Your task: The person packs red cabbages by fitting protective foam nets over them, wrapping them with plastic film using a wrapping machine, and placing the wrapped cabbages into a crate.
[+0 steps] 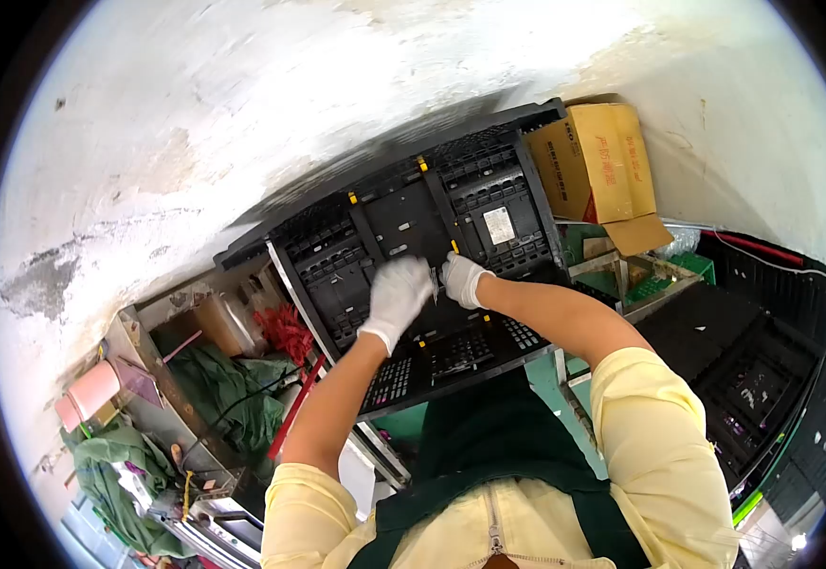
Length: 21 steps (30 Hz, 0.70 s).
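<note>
A large black plastic panel (403, 220) with ribs, slots and small yellow clips (423, 164) lies in front of me, its far edge near the wall. My left hand (399, 296), in a white glove, is over the middle of the panel; motion smears its fingers, so its grip is unclear. Just to its right is my right hand (462, 279), also gloved, with its fingers drawn together beside a yellow clip. A small greyish sliver shows between the hands, too small to name. On the panel's right part sits a white label (499, 226).
An open cardboard box (612, 166) stands at the back right, near a green crate (688, 268). At left, a wooden-sided bin holds green cloth (242, 403) and red gloves (283, 332). More black panels (744, 379) lie at right. A pink container (90, 391) is far left.
</note>
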Available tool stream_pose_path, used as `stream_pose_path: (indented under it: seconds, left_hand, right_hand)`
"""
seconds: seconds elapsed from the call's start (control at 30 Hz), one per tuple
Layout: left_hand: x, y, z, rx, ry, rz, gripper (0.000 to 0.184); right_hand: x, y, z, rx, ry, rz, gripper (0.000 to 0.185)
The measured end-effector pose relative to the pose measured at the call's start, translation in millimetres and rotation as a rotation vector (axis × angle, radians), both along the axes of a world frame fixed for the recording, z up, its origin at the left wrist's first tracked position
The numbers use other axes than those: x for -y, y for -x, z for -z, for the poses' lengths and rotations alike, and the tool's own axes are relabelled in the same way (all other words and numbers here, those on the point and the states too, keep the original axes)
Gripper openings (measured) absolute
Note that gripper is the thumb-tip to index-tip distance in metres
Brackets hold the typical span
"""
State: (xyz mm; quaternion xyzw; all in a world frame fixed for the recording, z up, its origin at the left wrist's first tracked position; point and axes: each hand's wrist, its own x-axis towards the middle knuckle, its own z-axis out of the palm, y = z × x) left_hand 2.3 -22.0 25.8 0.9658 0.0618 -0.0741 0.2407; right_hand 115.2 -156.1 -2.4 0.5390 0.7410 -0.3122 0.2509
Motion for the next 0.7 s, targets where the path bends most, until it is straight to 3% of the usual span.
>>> stream_pose_path:
  seconds: [0.03,0.1,0.17,0.2,0.27,0.3,0.43,0.47,0.6,0.63,0.67,0.7]
  left_hand:
    - [12,32,16,-0.187,0.038,0.182,0.031]
    - [18,64,26,-0.193,-0.209,0.483,0.037]
    - [21,51,9,-0.335,-0.166,0.494,0.041]
    - [21,40,10,-0.334,-0.168,0.482,0.041]
    - [22,17,17,-0.622,-0.186,0.455,0.051]
    - [16,20,17,-0.397,-0.188,0.395,0.061]
    - [7,30,-8,-0.178,-0.183,0.255,0.06]
    - [4,30,-20,-0.093,-0.173,0.19,0.059]
    - [-24,63,-88,-0.33,-0.308,0.028,0.046]
    - [-40,79,-103,-0.428,-0.289,0.008,0.048]
    - [-61,106,-109,-0.368,-0.484,0.099,0.06]
    - [-91,121,-128,-0.558,-0.436,0.052,0.068]
  right_hand:
    - [0,1,5,0.005,-0.014,0.043,0.025]
    - [6,-7,14,-0.045,-0.13,0.137,0.025]
    - [13,-12,14,-0.028,-0.193,0.012,0.025]
    - [17,-14,18,-0.04,-0.25,0.001,0.024]
    - [8,-21,6,0.001,-0.254,0.026,0.024]
    - [7,-22,3,0.033,-0.249,0.066,0.024]
    - [-14,-31,-16,0.103,-0.117,0.145,0.025]
    - [-14,-34,-15,0.168,-0.188,0.185,0.023]
    - [26,-69,-81,0.405,-0.005,0.146,0.018]
    - [35,-83,-123,0.655,-0.089,0.057,0.03]
    - [71,-121,-133,0.638,-0.23,0.085,0.04]
    - [99,-152,-140,0.61,-0.37,0.112,0.053]
